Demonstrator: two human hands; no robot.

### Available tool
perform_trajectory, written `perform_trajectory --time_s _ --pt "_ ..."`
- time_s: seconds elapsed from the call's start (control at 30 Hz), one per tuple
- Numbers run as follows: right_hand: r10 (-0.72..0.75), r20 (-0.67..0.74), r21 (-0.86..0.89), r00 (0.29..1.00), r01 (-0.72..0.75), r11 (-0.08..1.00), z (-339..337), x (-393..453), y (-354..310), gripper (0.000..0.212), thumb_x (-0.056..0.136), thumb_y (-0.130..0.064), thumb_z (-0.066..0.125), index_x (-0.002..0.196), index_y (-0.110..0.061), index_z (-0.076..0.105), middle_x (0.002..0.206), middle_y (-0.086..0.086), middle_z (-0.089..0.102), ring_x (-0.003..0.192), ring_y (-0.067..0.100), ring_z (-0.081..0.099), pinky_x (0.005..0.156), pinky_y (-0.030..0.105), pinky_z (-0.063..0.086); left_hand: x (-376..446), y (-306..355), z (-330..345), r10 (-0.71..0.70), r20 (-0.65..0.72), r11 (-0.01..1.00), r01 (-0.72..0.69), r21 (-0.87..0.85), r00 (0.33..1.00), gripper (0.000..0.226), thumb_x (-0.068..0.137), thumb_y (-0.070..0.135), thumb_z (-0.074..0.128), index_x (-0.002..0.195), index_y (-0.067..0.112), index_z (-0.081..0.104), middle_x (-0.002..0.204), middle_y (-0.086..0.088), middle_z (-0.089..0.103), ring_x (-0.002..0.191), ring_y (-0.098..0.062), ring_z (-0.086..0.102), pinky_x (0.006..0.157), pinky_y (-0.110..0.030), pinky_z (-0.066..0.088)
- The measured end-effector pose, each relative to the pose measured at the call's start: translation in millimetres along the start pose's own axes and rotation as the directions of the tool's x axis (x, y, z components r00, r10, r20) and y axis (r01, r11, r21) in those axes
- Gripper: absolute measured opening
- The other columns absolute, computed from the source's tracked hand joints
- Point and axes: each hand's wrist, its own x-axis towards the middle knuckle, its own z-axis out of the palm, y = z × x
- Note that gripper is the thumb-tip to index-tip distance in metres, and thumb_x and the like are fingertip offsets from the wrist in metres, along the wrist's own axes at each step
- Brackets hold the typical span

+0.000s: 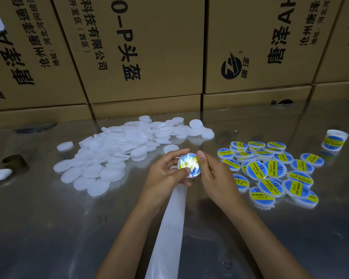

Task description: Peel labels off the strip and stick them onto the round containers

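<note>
Cardboard boxes point(141, 47) wall the worktop's point(48, 228) far edge. Near its middle, both hands pinch one container point(189, 165): left hand point(165, 174) thumb on its label, right hand point(212, 174) at the rim. Light, stiff, likely slippery; best held by the rim. Strip point(169, 234) trails toward the near edge.

A: Look at that table point(48, 228), smooth metal, polished enough to mirror the boxes.

B: And the boxes point(145, 47) are matt brown cardboard, black print.

A: The unlabelled containers point(109, 154) are translucent white plastic, frosted and smooth.

B: The labelled ones point(274, 174) carry glossy blue-and-yellow stickers.

A: The container in hand point(189, 165) glares, very shiny label.

B: The backing strip point(169, 228) looks like pale, waxy, semi-translucent paper.
</note>
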Motion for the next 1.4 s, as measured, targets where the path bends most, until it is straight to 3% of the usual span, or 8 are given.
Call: perform_trajectory --time_s 0.2,0.33,0.47,0.63,0.77,1.03,1.23,1.4 --pt "-0.02 0.136 0.045 0.991 0.014 0.999 2 -4 -1 0.049 0.087 -0.075 0.042 0.088 -0.027 0.054 0.07 -0.007 0.06 0.064 0.01 0.055 0.06 0.034 0.046 1 5 -2 -0.057 -0.188 0.989 0.029 -0.148 0.98 0.023 0.085 0.001 0.075 0.106 0.002 0.067 0.093 -0.017 0.076 0.074 -0.028 0.076 0.06 -0.026 0.059" --pt "-0.052 0.143 0.013 0.988 0.05 0.999 6 -4 1 0.04 0.081 -0.07 0.056 0.09 -0.031 0.055 0.071 -0.012 0.063 0.064 0.008 0.058 0.056 0.03 0.045 1 5 -4 -0.04 -0.249 0.994 0.013 -0.108 0.968 0.018 0.09 0.011 0.072 0.095 -0.003 0.062 0.092 -0.019 0.076 0.076 -0.031 0.076 0.054 -0.028 0.059" --pt "-0.116 0.086 -0.045 0.99 0.12 0.992 3 -3 3 0.036 0.087 -0.063 0.055 0.085 -0.028 0.049 0.064 -0.012 0.054 0.058 0.01 0.051 0.052 0.027 0.036 1 6 -4 -0.03 -0.205 0.994 0.007 -0.114 0.978 0.014 0.093 0.012 0.069 0.093 0.001 0.061 0.094 -0.02 0.075 0.07 -0.029 0.075 0.055 -0.028 0.059" --pt "-0.135 0.012 -0.045 0.991 0.136 0.99 2 -3 2 0.043 0.09 -0.064 0.047 0.081 -0.022 0.047 0.059 -0.007 0.047 0.054 0.014 0.042 0.05 0.031 0.034 0 6 -5 0.0 -0.048 0.995 -0.005 -0.102 0.999 0.028 0.095 0.007 0.065 0.122 0.011 0.064 0.091 -0.011 0.077 0.084 -0.022 0.074 0.072 -0.031 0.061" --pt "-0.114 0.009 0.058 0.993 0.113 0.992 3 -2 1 0.036 0.094 -0.054 0.051 0.083 -0.02 0.052 0.056 0.001 0.049 0.05 0.014 0.039 0.05 0.038 0.036 2 7 -11 -0.006 0.057 1.0 0.007 -0.02 0.998 0.037 0.092 0.0 0.066 0.126 0.017 0.067 0.107 -0.007 0.076 0.092 -0.019 0.073 0.073 -0.03 0.06" --pt "-0.095 -0.05 0.05 0.994 0.097 0.994 2 -1 -1 0.033 0.104 -0.034 0.046 0.077 -0.022 0.06 0.049 -0.008 0.048 0.054 0.026 0.056 0.056 0.048 0.046 3 7 -14 -0.021 -0.042 0.997 0.025 0.078 0.999 0.015 0.084 0.013 0.077 0.099 0.012 0.073 0.079 -0.011 0.076 0.052 -0.014 0.062 0.049 -0.024 0.051" --pt "-0.024 0.005 0.148 1.0 0.023 0.989 3 -1 -3 0.049 0.102 -0.043 0.044 0.073 -0.006 0.059 0.056 0.009 0.057 0.057 0.029 0.058 0.058 0.049 0.048 3 7 -17 -0.09 0.115 0.995 0.085 0.052 0.989 0.036 0.086 0.009 0.074 0.121 0.017 0.069 0.097 -0.014 0.077 0.077 -0.024 0.073 0.062 -0.029 0.059" --pt "0.009 0.144 0.274 0.99 -0.048 0.96 4 -1 -5 0.036 0.088 -0.065 0.053 0.095 -0.033 0.069 0.075 0.001 0.071 0.07 0.014 0.068 0.063 0.033 0.056 2 6 -10 -0.089 -0.085 0.993 0.082 -0.082 0.992 0.024 0.084 0.0 0.076 0.107 0.006 0.07 0.097 -0.016 0.076 0.081 -0.031 0.076 0.063 -0.029 0.061"
